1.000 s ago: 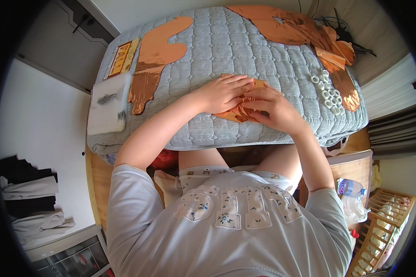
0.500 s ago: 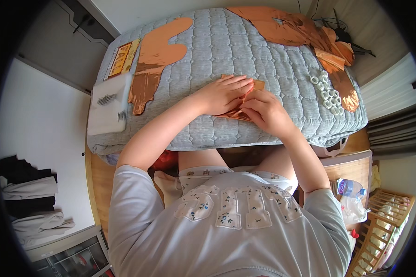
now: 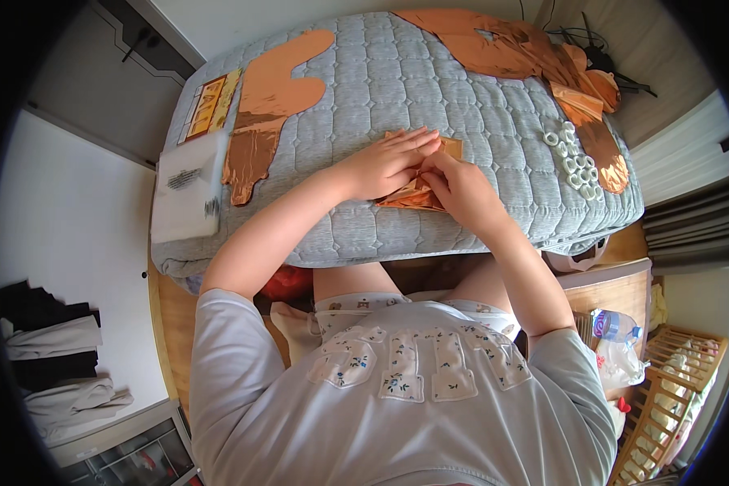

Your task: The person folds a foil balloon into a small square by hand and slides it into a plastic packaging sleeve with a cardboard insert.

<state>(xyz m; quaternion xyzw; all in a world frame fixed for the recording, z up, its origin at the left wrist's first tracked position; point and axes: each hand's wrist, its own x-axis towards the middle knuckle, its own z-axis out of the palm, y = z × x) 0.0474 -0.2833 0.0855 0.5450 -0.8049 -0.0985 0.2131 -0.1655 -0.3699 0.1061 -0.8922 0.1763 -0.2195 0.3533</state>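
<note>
The foil (image 3: 417,199) is lying near the front edge of the bed (image 3: 494,138), roughly midway across, with both hands covering much of it. The left hand (image 3: 387,167) is resting on its left part, its grip spread flat, the fingers lying side by side and pointing to the far right. The right hand (image 3: 463,188) is bending in from the other side, thumb and fingertips pressing together; its grip seems to be pinching a fold of the foil, though the knuckles are hiding the exact contact.

The step in hand is looking like folding or flattening, one hand bracing while the other is working a crease. The next move is calling for a steady left palm and a close, firm pinch, so that the slick layers are not sliding apart.

Judging by the parts showing, the foil's long axis is running aslant, its far right corner pointing away from the person and its near left corner pointing back.

A flat sheet (image 3: 279,87) is lying well to the left; a crumpled sheet (image 3: 510,61) is stretching along the far right, with white rings (image 3: 575,167) clustering beside it.
</note>
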